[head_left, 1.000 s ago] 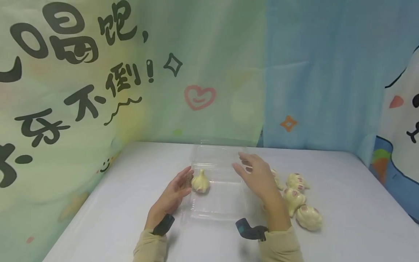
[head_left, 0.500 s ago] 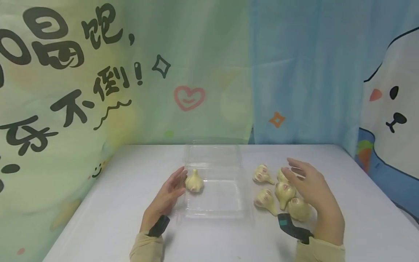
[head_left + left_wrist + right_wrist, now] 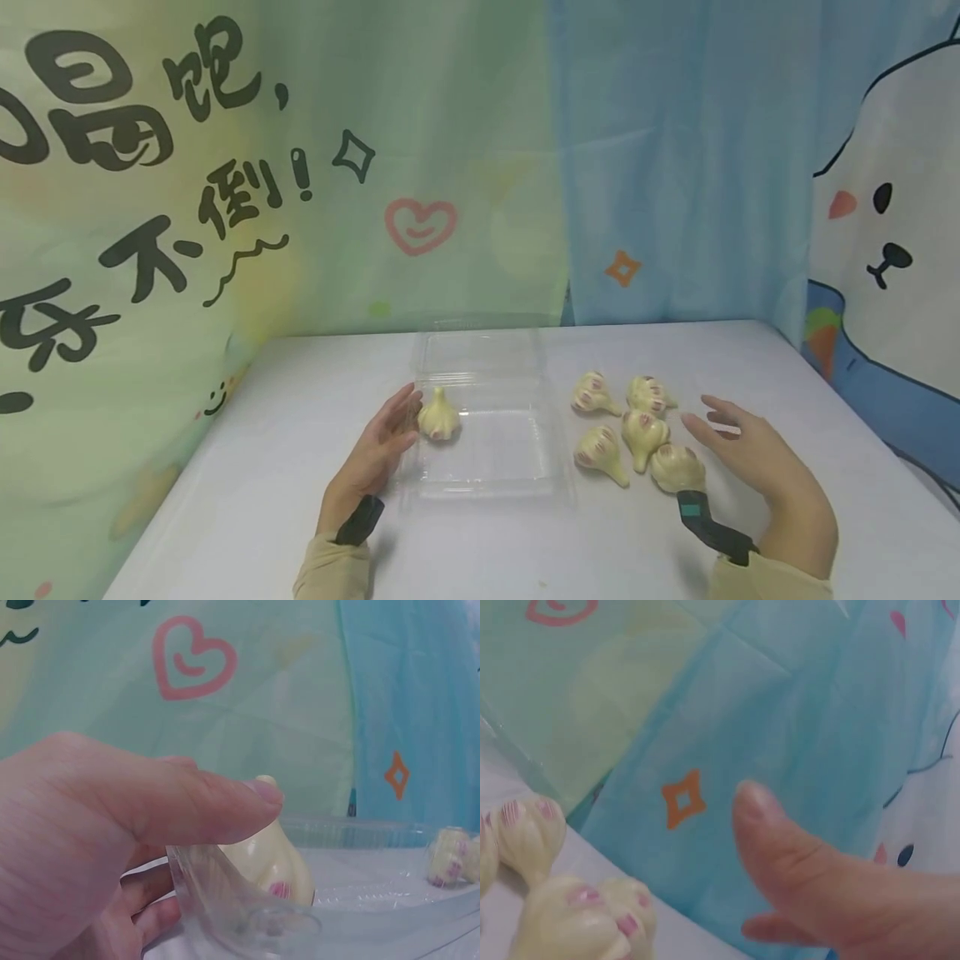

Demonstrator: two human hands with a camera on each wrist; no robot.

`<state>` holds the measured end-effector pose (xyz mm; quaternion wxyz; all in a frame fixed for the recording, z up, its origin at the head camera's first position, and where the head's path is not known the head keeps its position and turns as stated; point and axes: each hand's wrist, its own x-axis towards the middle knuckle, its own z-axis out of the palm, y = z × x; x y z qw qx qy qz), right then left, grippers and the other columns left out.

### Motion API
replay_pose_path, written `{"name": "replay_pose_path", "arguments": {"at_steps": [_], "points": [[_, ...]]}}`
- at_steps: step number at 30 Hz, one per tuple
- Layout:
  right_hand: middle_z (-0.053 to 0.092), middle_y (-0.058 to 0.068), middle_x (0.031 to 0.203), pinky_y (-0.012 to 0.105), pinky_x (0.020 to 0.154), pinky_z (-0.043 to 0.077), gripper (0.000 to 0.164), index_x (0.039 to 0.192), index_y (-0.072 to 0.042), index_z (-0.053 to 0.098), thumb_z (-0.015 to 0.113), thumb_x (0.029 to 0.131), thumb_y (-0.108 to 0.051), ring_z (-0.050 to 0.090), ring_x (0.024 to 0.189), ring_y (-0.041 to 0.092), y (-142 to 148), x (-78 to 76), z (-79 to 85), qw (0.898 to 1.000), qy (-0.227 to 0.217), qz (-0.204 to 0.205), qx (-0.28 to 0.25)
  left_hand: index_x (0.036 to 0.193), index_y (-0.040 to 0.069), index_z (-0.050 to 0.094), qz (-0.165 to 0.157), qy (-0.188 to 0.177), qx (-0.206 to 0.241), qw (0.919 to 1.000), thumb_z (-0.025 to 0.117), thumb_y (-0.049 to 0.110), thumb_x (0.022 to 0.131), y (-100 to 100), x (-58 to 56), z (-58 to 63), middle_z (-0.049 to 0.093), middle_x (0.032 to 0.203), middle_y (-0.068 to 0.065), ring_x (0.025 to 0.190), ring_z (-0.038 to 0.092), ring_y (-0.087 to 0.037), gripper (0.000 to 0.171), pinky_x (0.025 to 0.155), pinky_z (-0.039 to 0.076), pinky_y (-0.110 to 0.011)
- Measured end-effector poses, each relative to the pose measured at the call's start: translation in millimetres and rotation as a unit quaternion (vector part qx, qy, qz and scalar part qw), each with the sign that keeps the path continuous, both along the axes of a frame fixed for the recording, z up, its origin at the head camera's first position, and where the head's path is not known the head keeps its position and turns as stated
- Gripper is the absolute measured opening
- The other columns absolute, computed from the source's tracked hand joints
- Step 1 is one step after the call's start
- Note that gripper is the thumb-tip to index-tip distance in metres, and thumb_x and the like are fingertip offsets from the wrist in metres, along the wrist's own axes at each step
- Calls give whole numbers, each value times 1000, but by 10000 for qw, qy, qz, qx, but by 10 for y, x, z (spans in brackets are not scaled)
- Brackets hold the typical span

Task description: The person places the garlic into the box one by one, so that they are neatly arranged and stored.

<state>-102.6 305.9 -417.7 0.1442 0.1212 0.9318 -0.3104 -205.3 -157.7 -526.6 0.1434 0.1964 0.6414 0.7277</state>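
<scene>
My left hand [image 3: 377, 450] is at the left side of a clear plastic clamshell box [image 3: 487, 479] that lies with its lid raised at the back. Its thumb [image 3: 217, 806] reaches over the rim, in front of a garlic bulb [image 3: 438, 417] standing in the box's left part; the other fingers lie along the outer wall. On the right, my right hand [image 3: 757, 454] hovers with relaxed fingers and holds nothing. Just left of it is a loose group of garlic bulbs, the nearest being a round bulb [image 3: 678, 468]. In the right wrist view, several bulbs [image 3: 566, 922] show at lower left.
Other bulbs lie between the box and my right hand, among them a back left bulb [image 3: 594, 393] and a front left bulb [image 3: 602, 452]. The white table [image 3: 480, 554] ends at a printed curtain [image 3: 675, 167] behind.
My right hand has moved from over the box to the right, past the garlic bulbs, uncovering them. My left hand and the bulb in the box have stayed put. The head view has turned slightly right.
</scene>
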Motion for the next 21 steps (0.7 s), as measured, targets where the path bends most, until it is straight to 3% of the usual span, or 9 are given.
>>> {"name": "replay_pose_path", "arguments": {"at_steps": [4, 7, 10, 21], "points": [[21, 39, 145, 68, 93, 38, 100, 149, 4, 7, 28, 89, -73, 29, 128, 58, 50, -24, -88, 9976, -661, -37, -217, 152, 7, 12, 15, 11, 54, 10000, 52, -2, 91, -12, 7, -9, 14, 159, -17, 147, 10, -35, 73, 115, 21, -32], [21, 41, 143, 59, 90, 47, 101, 147, 8, 4, 29, 90, -71, 39, 124, 55, 49, -27, -162, 9944, -906, 18, -540, 152, 6, 12, -8, 3, 132, 9999, 51, -3, 91, -7, 12, -6, 14, 158, -18, 147, 10, -35, 73, 115, 21, -32], [23, 43, 141, 53, 87, 52, 98, 146, 11, 4, 31, 93, -66, 44, 121, 54, 39, -27, -219, 9927, -931, 139, -754, 152, 6, 12, -13, -13, 165, 9999, 52, -3, 91, -1, 17, -1, 14, 158, -18, 147, 10, -35, 73, 114, 22, -31], [23, 43, 142, 53, 84, 52, 99, 146, 10, 10, 39, 90, -66, 41, 122, 56, 17, -61, -365, 9896, -1055, 118, -967, 152, 10, 16, 60, -94, 87, 9999, 52, -3, 90, -1, 13, 6, 16, 158, -17, 147, 13, -33, 72, 116, 18, -37]]}}
